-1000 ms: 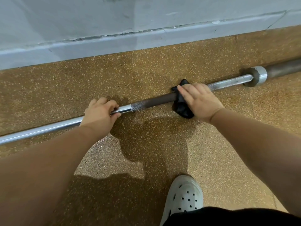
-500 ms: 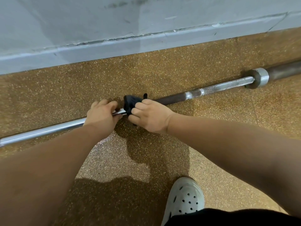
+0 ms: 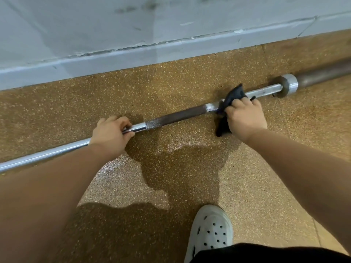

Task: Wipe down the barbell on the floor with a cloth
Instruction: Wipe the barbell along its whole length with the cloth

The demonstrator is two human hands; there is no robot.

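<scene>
The barbell [image 3: 176,116] lies on the speckled floor [image 3: 190,82] along the wall. The left hand [image 3: 110,132] curls round its shiny stretch, pinning it in place. Half a second ago the right hand [image 3: 245,118] had the black cloth [image 3: 234,94] pushed up beside the left one. Now it sits out near the collar [image 3: 289,84], fingers clamping the cloth round the bar. That makes a full pass over the dark middle section, so wiping is under way, though the length left of the hands probably awaits its turn.
</scene>
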